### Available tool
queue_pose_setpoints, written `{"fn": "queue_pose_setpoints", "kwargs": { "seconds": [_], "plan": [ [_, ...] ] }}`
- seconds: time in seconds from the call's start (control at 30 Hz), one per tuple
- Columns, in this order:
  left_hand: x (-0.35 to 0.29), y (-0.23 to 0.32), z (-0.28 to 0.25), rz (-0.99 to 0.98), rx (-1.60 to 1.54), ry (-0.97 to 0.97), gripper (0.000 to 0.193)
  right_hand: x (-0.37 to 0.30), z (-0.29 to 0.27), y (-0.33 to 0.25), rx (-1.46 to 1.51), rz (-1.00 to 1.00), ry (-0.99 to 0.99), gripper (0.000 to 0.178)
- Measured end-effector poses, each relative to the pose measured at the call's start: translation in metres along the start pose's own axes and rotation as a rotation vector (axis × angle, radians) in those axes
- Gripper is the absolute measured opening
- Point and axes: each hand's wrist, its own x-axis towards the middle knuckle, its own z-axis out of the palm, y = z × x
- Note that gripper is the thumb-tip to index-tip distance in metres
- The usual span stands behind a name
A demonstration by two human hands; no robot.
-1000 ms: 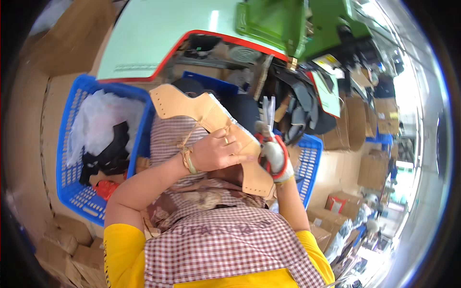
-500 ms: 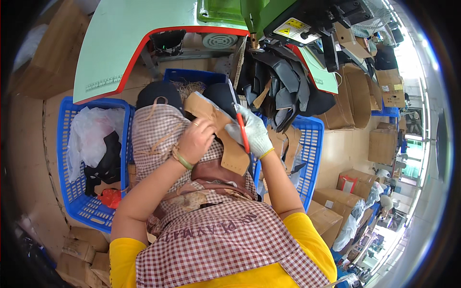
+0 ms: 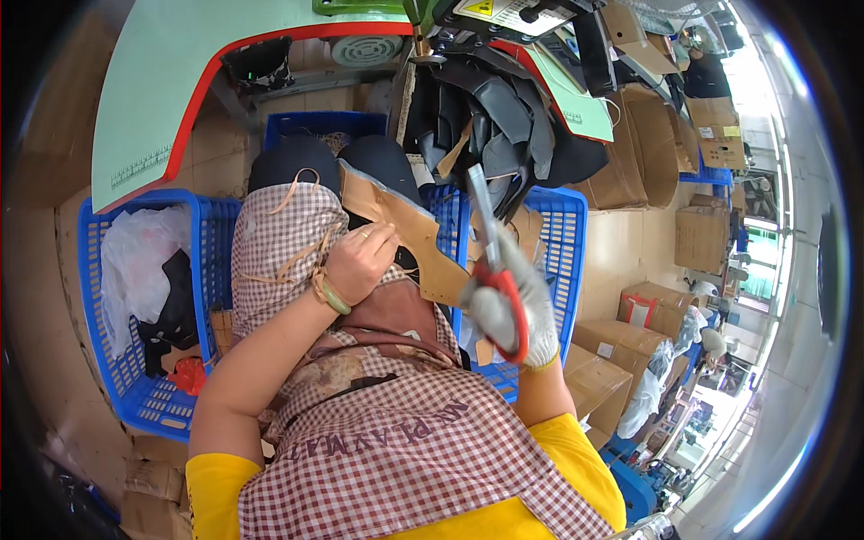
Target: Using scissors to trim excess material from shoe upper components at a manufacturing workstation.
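A tan, leather-like cut piece lies across my lap, with a pale upper edge and small holes near its lower end. My bare left hand is closed at the left edge of this piece, fingers pinched together; the fingertips partly hide what they grip. In my gloved right hand is a pair of red-handled scissors, blades pointing up and away from me. The blades look closed and stand clear of the tan piece. The glove's thumb side is close to the piece's lower right end; whether they touch I cannot tell.
Blue crates stand at my left and right. Ahead is a pale green machine table with a red edge. A stack of black pieces sits under the machine head. Cardboard boxes line the right.
My right hand has drawn the scissors back toward me and rightward, away from the tan piece. My left hand stays at the piece's edge. The whole view has shifted slightly.
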Motion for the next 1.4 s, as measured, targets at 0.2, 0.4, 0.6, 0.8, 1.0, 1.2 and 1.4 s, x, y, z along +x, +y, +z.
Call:
{"fn": "queue_pose_setpoints", "kwargs": {
  "seconds": [0.2, 0.4, 0.6, 0.8, 1.0, 1.2, 1.4],
  "plan": [
    [0.004, 0.000, 0.001, -0.034, -0.056, 0.029, 0.017, 0.001, -0.007, 0.050, -0.029, 0.265, -0.344, 0.077],
    [0.006, -0.001, -0.004, -0.086, -0.091, 0.002, 0.016, -0.001, -0.016, 0.063, 0.024, 0.318, -0.377, 0.084],
    [0.006, -0.001, -0.005, -0.099, -0.107, 0.010, 0.015, 0.003, -0.014, 0.062, 0.008, 0.301, -0.420, 0.085],
    [0.005, -0.001, -0.004, -0.112, -0.104, 0.004, 0.015, 0.004, -0.015, 0.059, -0.030, 0.277, -0.433, 0.085],
    [0.005, -0.001, -0.005, -0.115, -0.108, 0.001, 0.015, 0.008, -0.012, 0.059, -0.030, 0.292, -0.411, 0.084],
    [0.007, 0.000, -0.006, -0.111, -0.099, -0.008, 0.016, 0.003, -0.018, 0.080, 0.187, 0.385, -0.379, 0.075],
    [0.006, 0.000, -0.003, -0.107, -0.087, -0.004, 0.015, 0.004, -0.009, 0.078, 0.237, 0.403, -0.355, 0.073]
  ]
}}
